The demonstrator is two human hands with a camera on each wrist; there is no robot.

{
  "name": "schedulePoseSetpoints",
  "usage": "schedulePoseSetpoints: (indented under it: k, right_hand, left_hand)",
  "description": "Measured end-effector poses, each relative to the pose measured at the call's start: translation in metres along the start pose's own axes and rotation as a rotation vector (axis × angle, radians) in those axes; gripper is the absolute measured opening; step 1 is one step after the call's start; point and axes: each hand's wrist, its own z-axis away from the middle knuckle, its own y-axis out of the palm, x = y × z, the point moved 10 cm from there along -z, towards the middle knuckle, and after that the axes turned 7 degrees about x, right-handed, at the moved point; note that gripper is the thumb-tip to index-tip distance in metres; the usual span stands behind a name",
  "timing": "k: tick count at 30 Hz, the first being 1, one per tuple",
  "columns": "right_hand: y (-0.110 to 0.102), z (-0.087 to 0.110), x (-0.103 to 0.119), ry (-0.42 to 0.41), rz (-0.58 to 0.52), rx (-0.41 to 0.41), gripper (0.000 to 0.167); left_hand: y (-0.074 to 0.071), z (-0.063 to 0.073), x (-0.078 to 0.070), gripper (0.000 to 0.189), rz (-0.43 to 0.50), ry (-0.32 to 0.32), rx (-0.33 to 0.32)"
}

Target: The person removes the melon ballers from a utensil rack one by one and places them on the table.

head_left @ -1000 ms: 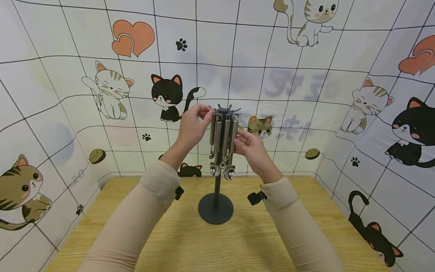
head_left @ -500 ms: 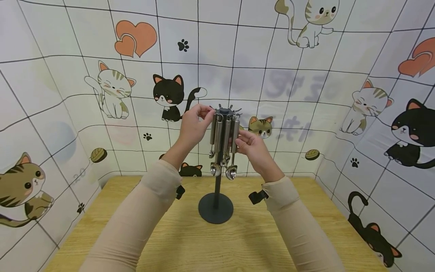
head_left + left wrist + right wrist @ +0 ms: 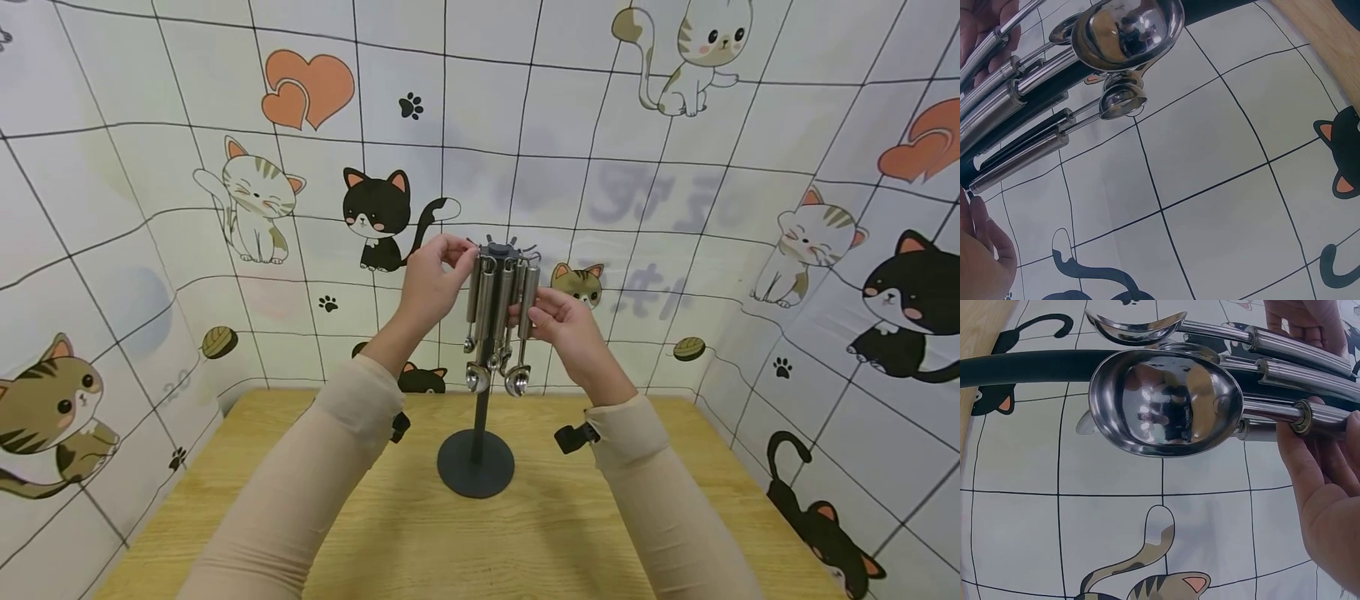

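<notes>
A dark utensil stand (image 3: 476,464) bears several steel-handled utensils hanging from hooks round its top. My right hand (image 3: 566,327) grips the handle of a ladle (image 3: 517,381) on the stand's right side. In the right wrist view, the fingers (image 3: 1300,462) lie along that handle, and the shiny ladle bowl (image 3: 1166,403) faces the camera. At the stand's upper left, my left hand (image 3: 437,275) pinches a hook at the rim between thumb and fingertips. The left wrist view shows part of the left hand (image 3: 985,244) by the handle end of a small scoop (image 3: 1121,100).
The stand's round base is on a wooden table (image 3: 420,533). Behind and on both sides hangs a white cloth (image 3: 480,100) printed with grid lines and cartoon cats. A second ladle (image 3: 477,377) hangs left of the gripped one.
My right hand has drawn the ladle slightly to the right, widening the gap between its handle and the other utensils. The left hand keeps its place at the stand's top.
</notes>
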Motion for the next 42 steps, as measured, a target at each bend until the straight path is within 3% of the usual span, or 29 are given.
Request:
schedulePoseSetpoints:
  k: [19, 42]
  right_hand:
    - [-0.007, 0.006, -0.003, -0.015, -0.006, 0.008, 0.045]
    - [-0.03, 0.015, -0.026, 0.018, 0.003, -0.037, 0.037]
  left_hand:
    - [-0.001, 0.001, 0.001, 0.017, -0.007, 0.005, -0.01]
    - [0.003, 0.0, 0.004, 0.018, 0.082, 0.013, 0.038]
